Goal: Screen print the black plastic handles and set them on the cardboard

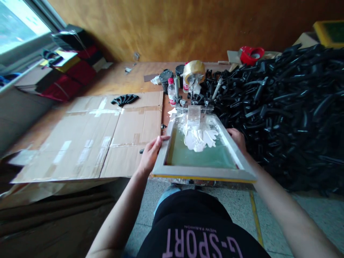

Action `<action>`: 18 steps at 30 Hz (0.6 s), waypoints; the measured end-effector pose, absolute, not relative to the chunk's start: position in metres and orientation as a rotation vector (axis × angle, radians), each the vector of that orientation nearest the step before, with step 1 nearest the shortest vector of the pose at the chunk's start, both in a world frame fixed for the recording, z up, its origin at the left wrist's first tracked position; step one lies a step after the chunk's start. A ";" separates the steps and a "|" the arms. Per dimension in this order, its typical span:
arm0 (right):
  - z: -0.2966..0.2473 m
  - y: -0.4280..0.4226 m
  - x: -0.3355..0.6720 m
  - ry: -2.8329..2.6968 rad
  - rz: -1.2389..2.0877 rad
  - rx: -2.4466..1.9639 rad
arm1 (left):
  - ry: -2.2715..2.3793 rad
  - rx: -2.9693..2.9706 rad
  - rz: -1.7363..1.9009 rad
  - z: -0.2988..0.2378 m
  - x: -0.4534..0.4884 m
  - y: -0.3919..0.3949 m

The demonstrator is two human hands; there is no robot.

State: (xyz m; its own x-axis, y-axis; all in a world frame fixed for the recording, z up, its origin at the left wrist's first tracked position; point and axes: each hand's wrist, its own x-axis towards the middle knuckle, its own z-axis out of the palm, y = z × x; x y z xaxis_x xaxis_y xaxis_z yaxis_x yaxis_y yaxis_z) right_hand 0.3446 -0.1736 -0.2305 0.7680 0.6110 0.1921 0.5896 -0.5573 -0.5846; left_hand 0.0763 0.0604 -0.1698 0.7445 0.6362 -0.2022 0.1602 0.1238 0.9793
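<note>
A screen-printing frame (204,172) with a green mesh is in front of me, and a thick patch of white ink (197,139) lies on its far half. My left hand (151,154) is at the frame's left side, a finger over the rim and the other fingers partly hidden. A small dark tip (141,151) shows beside that hand; I cannot tell if it is held. On the right side, my right hand (238,138) is beside the frame and close to a heap of black curved plastic parts (258,111). Its fingers are curled, and what they hold is hidden.
A clamp (192,108) stands at the frame's far end. Flattened cardboard (88,136) covers the left of the table, with several black parts (125,100) on it. Behind are a bottle (171,94), a dark tub (166,79), a tape roll (194,71) and a red tape dispenser (248,55).
</note>
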 end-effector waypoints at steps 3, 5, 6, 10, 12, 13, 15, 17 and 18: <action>-0.205 -0.144 0.346 -1.096 -0.223 -2.264 | 0.779 1.384 0.273 -0.215 0.059 0.046; -0.192 -0.112 0.332 -1.311 -0.320 -2.237 | 0.834 1.396 0.258 -0.241 0.057 0.040; -0.188 -0.097 0.324 -1.398 -0.319 -2.249 | 0.859 1.417 0.258 -0.253 0.059 0.039; -0.190 -0.059 0.299 -1.626 -0.180 -2.351 | 0.907 1.481 0.259 -0.280 0.064 0.039; -0.200 -0.059 0.290 -1.689 -0.045 -2.395 | 0.918 1.486 0.263 -0.286 0.063 0.041; -0.206 -0.063 0.286 -1.713 0.012 -2.409 | 0.923 1.485 0.264 -0.288 0.063 0.042; -0.215 -0.078 0.275 -1.772 0.060 -2.410 | 0.925 1.484 0.260 -0.292 0.062 0.043; -0.219 -0.096 0.263 -1.908 0.045 -2.344 | 0.914 1.490 0.247 -0.294 0.061 0.043; -0.218 -0.105 0.258 -1.996 0.039 -2.287 | 0.907 1.495 0.239 -0.295 0.060 0.043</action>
